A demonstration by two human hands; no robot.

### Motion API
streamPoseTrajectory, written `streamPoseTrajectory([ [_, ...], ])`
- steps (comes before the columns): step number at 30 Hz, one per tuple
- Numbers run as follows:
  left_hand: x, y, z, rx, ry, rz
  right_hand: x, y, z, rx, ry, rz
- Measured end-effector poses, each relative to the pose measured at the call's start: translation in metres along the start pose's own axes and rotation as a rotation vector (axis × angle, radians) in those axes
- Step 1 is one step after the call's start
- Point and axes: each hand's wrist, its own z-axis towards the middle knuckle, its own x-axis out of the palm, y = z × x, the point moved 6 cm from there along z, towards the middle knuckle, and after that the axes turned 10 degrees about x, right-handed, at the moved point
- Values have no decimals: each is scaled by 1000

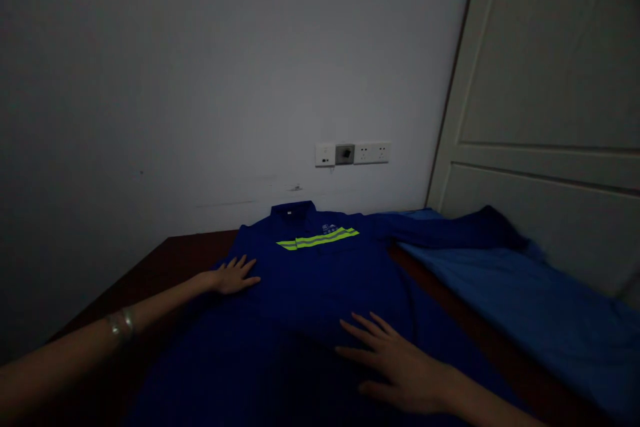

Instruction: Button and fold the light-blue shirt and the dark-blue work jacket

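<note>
A dark blue work jacket (320, 287) lies spread out, front side up, its collar towards the wall. Yellow-green and silver reflective strips cross its chest, with small white print above them. One sleeve stretches out to the right; the other cannot be made out. My left hand (235, 275) rests flat on the jacket's left side with the fingers spread. Over the lower right part of the jacket is my right hand (400, 367), fingers apart and holding nothing; whether it touches the cloth is hard to tell.
Beneath the jacket is a dark red-brown table (165, 263) set against a pale wall (225, 80). Lighter blue cloth (505, 300) covers the table's right side, partly under the sleeve. Sockets (371, 153) are on the wall. A panelled door (545, 93) stands at the right.
</note>
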Motion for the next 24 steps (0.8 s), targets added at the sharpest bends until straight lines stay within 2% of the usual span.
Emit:
streamPoseTrajectory([
  [2, 1, -18, 7, 60, -28, 37, -9, -3, -4, 19, -44, -5],
  [4, 3, -40, 13, 178, -69, 60, -24, -15, -10, 53, -149, -34],
  [7, 9, -72, 23, 368, -137, 58, -56, -51, -27, 136, -363, -149],
  [10, 14, -98, 37, 441, -160, 44, -98, -108, -54, 293, -583, -272],
  [13, 14, -126, 49, 505, -213, 55, -144, -181, -97, 596, -817, -281],
  [16, 16, -153, 54, 608, -256, 67, -179, -249, -144, 902, -967, -142],
  [18, 21, -163, 55, 644, -244, 69, -194, -283, -169, 1079, -1014, -90],
  [21, 29, -167, 57, 652, -217, 52, -212, -315, -191, 1185, -1040, -102],
  [24, 32, -165, 57, 650, -233, 23, -223, -339, -202, 1257, -1043, -122],
])
